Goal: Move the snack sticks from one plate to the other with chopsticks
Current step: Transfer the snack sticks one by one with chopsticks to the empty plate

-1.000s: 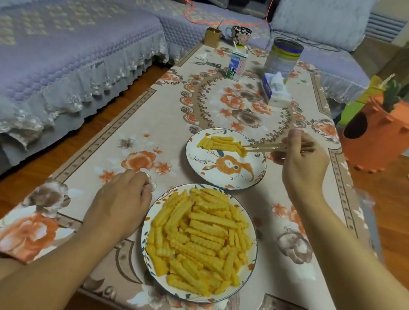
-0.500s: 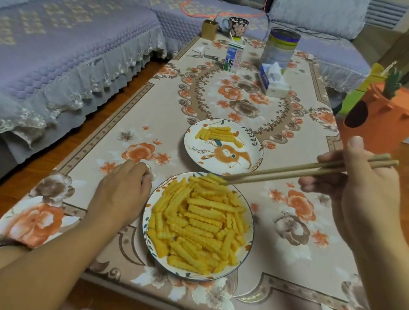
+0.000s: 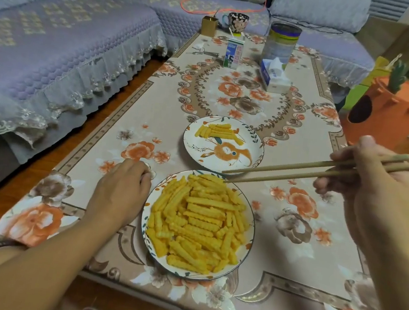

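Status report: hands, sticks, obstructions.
Right hand grips chopsticks, tips empty at near plate. Left hand rests beside it. Snack sticks unobstructed.

Two plates are being seen on the table: a near plate [image 3: 246, 251] and a far plate [image 3: 256, 159]. Too many snack sticks [image 3: 199, 222] to count are being held by the near plate, heaped up. A few sticks [image 3: 218, 130], about ten, are being held by the far plate. Two chopsticks [image 3: 300, 170] are being gripped by one hand, the right hand [image 3: 376, 187]. One more hand, the left hand [image 3: 120, 190], is being rested beside the near plate. At the far end, one milk carton [image 3: 233, 54], one tin can [image 3: 280, 44], one tissue box [image 3: 274, 77], one mug [image 3: 237, 22] and one small brown box [image 3: 209, 26] are being seen.
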The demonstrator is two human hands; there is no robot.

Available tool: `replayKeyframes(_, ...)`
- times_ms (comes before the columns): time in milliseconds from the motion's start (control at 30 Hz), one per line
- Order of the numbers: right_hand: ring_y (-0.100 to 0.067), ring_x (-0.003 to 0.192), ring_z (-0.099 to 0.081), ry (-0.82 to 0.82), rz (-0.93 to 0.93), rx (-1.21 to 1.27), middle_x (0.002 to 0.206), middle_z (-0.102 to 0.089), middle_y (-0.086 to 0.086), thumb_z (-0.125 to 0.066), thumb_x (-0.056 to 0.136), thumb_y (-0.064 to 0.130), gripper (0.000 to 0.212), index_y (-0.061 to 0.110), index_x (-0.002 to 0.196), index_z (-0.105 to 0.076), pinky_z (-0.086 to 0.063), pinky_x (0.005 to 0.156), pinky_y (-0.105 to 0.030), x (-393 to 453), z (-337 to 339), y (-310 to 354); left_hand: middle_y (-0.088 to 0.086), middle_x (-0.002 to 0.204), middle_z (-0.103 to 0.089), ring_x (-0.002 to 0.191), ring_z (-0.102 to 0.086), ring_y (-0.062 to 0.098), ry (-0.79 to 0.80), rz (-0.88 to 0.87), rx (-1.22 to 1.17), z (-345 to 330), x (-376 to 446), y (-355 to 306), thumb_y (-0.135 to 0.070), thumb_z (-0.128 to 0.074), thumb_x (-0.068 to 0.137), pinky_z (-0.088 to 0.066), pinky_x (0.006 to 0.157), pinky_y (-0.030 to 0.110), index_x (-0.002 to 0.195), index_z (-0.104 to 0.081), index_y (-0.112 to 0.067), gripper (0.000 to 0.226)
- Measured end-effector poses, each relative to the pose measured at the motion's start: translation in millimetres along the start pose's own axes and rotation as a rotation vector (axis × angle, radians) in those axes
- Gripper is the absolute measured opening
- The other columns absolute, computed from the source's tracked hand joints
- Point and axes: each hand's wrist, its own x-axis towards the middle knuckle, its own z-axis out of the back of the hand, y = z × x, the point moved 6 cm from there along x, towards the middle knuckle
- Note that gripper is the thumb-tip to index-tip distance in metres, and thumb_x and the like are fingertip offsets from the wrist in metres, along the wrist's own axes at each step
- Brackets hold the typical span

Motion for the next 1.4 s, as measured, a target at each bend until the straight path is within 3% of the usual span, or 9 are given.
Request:
replayKeyframes(200,-0.032,0.068,-0.075,-0.088,-0.100,-0.059,0.073,-0.075,-0.012,-0.051,0.108,0.029,0.033,0.007,0.091,-0.070,-0.065,0.069,-0.038,20.7,-8.4,-45.3,-0.004,0.100,-0.057,0.089,-0.056,0.023,-0.002,-0.008,-0.002,-2.0,0.0,2.9,-0.034,-0.039,0.104,-0.051,0.072,0.042,0.103,-0.058,-0.026,0.021)
replayKeyframes(467,-0.032,0.082,-0.076,-0.108,-0.121,-0.096,0.088,-0.076,-0.011,-0.052,0.107,0.028,0.029,0.017,0.090,-0.072,-0.064,0.081,-0.045,46.1,-41.8,-97.9,-0.005,0.099,-0.056,0.090,-0.056,0.021,-0.008,-0.005,0.000,-2.1,1.2,2.9,-0.034,-0.040,0.104,-0.051,0.072,0.041,0.103,-0.058,-0.027,0.019)
replayKeyframes(633,-0.040,0.079,-0.074,-0.165,-0.130,-0.064,0.086,-0.073,-0.024,-0.047,0.109,0.032,0.039,0.004,0.091,-0.067,-0.065,0.075,-0.043,49.4,-30.8,-95.0,-0.006,0.099,-0.056,0.090,-0.056,0.021,0.000,-0.004,0.001,-2.4,1.5,3.2,-0.036,-0.039,0.104,-0.050,0.072,0.042,0.104,-0.058,-0.029,0.020)
replayKeyframes(800,-0.028,0.058,-0.073,-0.259,-0.093,-0.017,0.061,-0.071,-0.009,-0.040,0.111,0.035,0.047,0.007,0.080,-0.062,-0.065,0.065,-0.042,40.4,-1.3,-49.3,-0.005,0.101,-0.057,0.092,-0.056,0.022,0.001,-0.001,-0.006,-0.8,0.3,1.4,-0.034,-0.040,0.104,-0.050,0.073,0.041,0.103,-0.059,-0.027,0.020)
replayKeyframes(933,-0.027,0.055,-0.072,-0.095,-0.121,0.053,0.059,-0.069,-0.007,-0.039,0.111,0.035,0.047,0.004,0.082,-0.060,-0.064,0.057,-0.034,14.1,3.0,-18.1,-0.004,0.101,-0.058,0.092,-0.057,0.022,-0.002,-0.002,-0.003,0.4,0.2,0.1,-0.033,-0.040,0.104,-0.050,0.073,0.041,0.103,-0.059,-0.026,0.020)
replayKeyframes(1100,-0.032,0.052,-0.070,0.130,-0.160,0.066,0.059,-0.068,-0.019,-0.045,0.101,0.038,0.049,-0.004,0.083,-0.060,-0.062,0.052,-0.034,-12.3,-7.1,-9.2,-0.001,0.099,-0.059,0.092,-0.057,0.024,-0.011,-0.010,0.009,1.3,-0.6,-1.0,-0.033,-0.040,0.103,-0.050,0.072,0.042,0.103,-0.060,-0.024,0.022)
replayKeyframes(1300,-0.034,0.052,-0.070,0.171,-0.144,0.007,0.060,-0.067,-0.023,-0.055,0.092,0.035,0.042,-0.004,0.083,-0.063,-0.060,0.049,-0.031,-18.7,-9.5,-15.4,0.000,0.098,-0.058,0.090,-0.056,0.025,-0.019,-0.013,0.010,1.7,-0.7,-0.6,-0.031,-0.041,0.103,-0.049,0.071,0.040,0.101,-0.060,-0.023,0.021)
replayKeyframes(1400,-0.028,0.047,-0.067,0.125,-0.080,0.030,0.055,-0.065,-0.016,-0.055,0.094,0.031,0.038,-0.004,0.083,-0.061,-0.059,0.047,-0.029,-13.1,-1.2,-9.7,-0.001,0.097,-0.058,0.090,-0.056,0.024,-0.017,-0.017,0.008,1.2,-0.4,-1.4,-0.032,-0.040,0.103,-0.049,0.071,0.041,0.101,-0.060,-0.023,0.022)
